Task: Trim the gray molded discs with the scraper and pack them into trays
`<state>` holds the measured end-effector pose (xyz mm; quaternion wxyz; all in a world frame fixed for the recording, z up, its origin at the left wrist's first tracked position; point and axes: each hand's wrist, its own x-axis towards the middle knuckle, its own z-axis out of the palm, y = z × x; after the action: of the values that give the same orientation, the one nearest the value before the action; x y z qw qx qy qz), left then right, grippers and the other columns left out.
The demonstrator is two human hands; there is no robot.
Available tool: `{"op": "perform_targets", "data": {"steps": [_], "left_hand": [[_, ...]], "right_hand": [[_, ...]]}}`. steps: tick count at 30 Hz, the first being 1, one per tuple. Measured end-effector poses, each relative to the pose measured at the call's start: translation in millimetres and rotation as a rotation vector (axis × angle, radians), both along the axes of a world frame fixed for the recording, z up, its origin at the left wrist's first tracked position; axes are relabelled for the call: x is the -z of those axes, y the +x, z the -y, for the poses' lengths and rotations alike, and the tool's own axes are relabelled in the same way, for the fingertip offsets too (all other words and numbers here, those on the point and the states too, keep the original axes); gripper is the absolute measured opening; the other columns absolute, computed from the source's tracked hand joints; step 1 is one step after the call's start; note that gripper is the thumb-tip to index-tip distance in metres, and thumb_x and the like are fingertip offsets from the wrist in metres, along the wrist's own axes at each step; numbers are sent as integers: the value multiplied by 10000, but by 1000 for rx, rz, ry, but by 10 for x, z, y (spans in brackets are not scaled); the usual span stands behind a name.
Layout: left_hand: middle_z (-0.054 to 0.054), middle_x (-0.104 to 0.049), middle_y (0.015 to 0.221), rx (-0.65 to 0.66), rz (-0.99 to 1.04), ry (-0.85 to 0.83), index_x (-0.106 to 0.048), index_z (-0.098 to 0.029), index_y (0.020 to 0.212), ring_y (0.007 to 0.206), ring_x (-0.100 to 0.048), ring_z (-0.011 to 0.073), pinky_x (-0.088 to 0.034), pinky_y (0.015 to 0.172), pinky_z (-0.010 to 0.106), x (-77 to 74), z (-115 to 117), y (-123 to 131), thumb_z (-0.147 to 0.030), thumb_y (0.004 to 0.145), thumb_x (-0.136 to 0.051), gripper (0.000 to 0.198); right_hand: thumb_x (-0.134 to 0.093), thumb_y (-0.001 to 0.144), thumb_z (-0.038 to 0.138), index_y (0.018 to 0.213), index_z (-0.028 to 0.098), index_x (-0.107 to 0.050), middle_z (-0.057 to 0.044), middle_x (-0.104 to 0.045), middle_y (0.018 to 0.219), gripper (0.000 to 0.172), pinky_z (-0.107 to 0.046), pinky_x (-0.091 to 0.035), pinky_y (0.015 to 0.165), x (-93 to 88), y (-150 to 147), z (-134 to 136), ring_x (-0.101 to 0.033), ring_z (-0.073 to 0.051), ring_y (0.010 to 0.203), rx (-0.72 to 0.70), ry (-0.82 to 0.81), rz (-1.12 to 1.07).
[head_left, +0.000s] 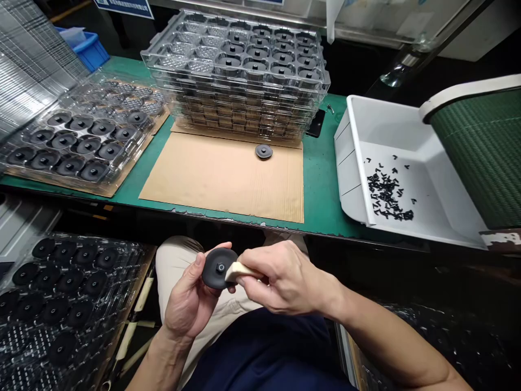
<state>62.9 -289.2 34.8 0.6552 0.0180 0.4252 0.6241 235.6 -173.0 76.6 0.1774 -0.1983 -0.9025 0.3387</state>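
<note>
Black disc (212, 272), held above the lap (173, 266), its rim gripped by the fingers (198, 269) of the left hand (186, 309), while the right hand (287, 279) pinches a cream pad (238, 271) against its face.

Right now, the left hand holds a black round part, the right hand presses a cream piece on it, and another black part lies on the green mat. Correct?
No: the head view shows the loose black part on the brown cardboard sheet, not the green mat. The rest stands: the left hand holds a black part, the right hand presses the cream piece on it.
</note>
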Motion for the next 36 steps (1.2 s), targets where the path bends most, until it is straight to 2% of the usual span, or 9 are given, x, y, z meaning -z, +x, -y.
{"op": "perform_targets", "data": {"steps": [6, 11, 16, 21, 26, 31, 34, 36], "left_hand": [[85, -761, 804, 84, 21, 43, -827, -139, 924, 639, -689, 189, -593, 568, 268, 45, 19, 12, -493, 848, -799, 363], [69, -768, 881, 9, -48, 24, -792, -174, 1172, 667, -686, 168, -612, 656, 268, 47, 13, 26, -534, 837, -801, 492], [76, -738, 787, 113, -44, 82, -815, -140, 899, 679, -686, 189, -615, 637, 288, 96, 28, 72, -506, 881, -762, 370], [82, -786, 919, -48, -84, 44, -784, -179, 1194, 716, -715, 175, -628, 700, 268, 92, -7, 90, -513, 866, -780, 468], [102, -801, 1055, -171, -150, 36, -791, -187, 1180, 933, -754, 209, -622, 835, 249, 80, -29, 151, -512, 847, -802, 466], [95, -800, 1028, -151, -132, 40, -789, -168, 1175, 865, -750, 198, -635, 792, 259, 84, -7, 130, -503, 849, -800, 468], [91, -798, 1056, -168, -107, 24, -789, -172, 1180, 902, -746, 188, -625, 807, 234, 90, 7, 92, -501, 845, -808, 469], [92, -797, 1033, -122, -79, 26, -791, -174, 1176, 862, -742, 185, -628, 778, 239, 92, 19, 78, -506, 843, -809, 471]], "right_hand": [[-480, 1019, 277, 831, 197, -553, 12, -575, 726, 217, -276, -263, 591, 42, -17, -1, -481, -109, 625, 66, 175, -36], [-482, 1020, 274, 775, 199, -485, 30, -524, 668, 257, -291, -231, 574, 64, 7, 40, -425, -102, 571, 96, 176, 16], [-456, 1038, 275, 822, 197, -500, 17, -547, 719, 234, -290, -268, 612, 33, 2, 36, -459, -114, 627, 84, 205, -18], [-486, 1006, 263, 771, 203, -436, 34, -503, 663, 248, -293, -214, 575, 39, 26, 102, -411, -100, 571, 108, 169, 45], [-517, 977, 251, 755, 201, -427, 50, -488, 643, 244, -290, -191, 560, 5, 17, 157, -361, -84, 536, 71, 93, 24], [-490, 1009, 271, 757, 198, -441, 33, -516, 664, 267, -282, -220, 575, 46, 5, 97, -415, -92, 583, 140, 113, 9], [-515, 988, 264, 752, 197, -445, 45, -513, 657, 255, -284, -218, 564, 71, 10, 100, -393, -87, 561, 85, 101, 4], [-513, 993, 267, 770, 199, -473, 47, -528, 661, 236, -287, -223, 562, 71, 6, 100, -401, -89, 557, 76, 114, -5]]}}
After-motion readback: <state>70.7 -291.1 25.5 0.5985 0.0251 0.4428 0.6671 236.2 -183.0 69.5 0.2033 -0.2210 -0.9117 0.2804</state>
